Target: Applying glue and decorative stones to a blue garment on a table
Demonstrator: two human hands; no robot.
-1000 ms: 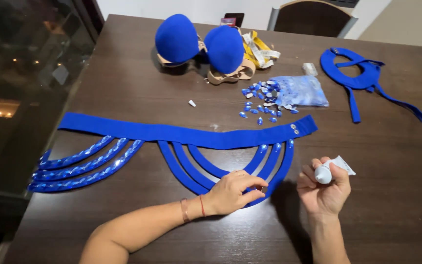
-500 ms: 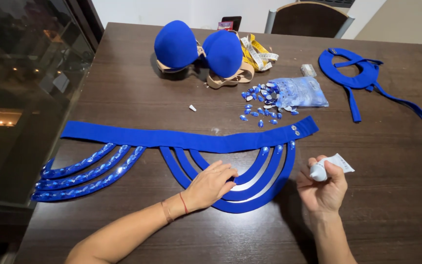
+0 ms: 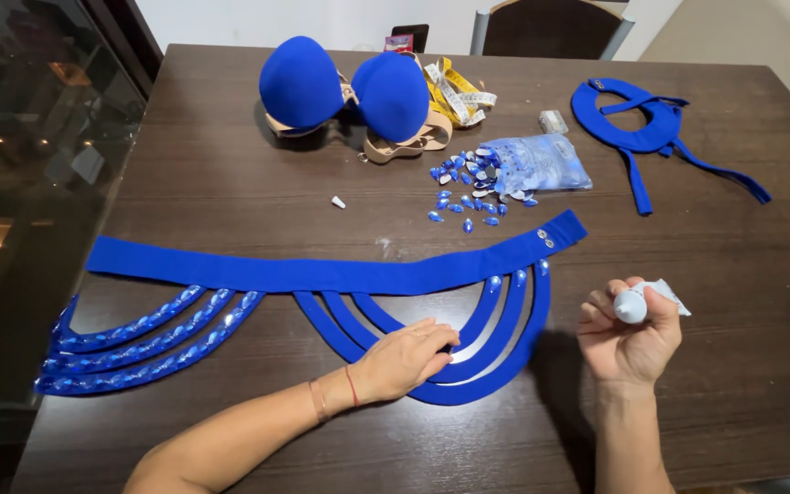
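I noted the left hand [image 3: 406,357] lying flat on the bare middle loops of the blue belt [image 3: 322,273], right hand [image 3: 631,340] beside them clenched round a glue tube [image 3: 644,300]; far-left loops gem-covered, middle ones hardly begun.

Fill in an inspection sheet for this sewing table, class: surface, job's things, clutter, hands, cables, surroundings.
Surface: dark wooden table.
Job's things: blue fabric belt with looped straps lies flat; loose blue gems beside a clear bag.
Clutter: blue bra cups, yellow measuring tape, blue collar piece, small white cap.
Hands: left hand rests on the middle straps; right hand holds a small white tube.
Cables: nothing seen.
Surroundings: chair behind the table, dark glass at left.
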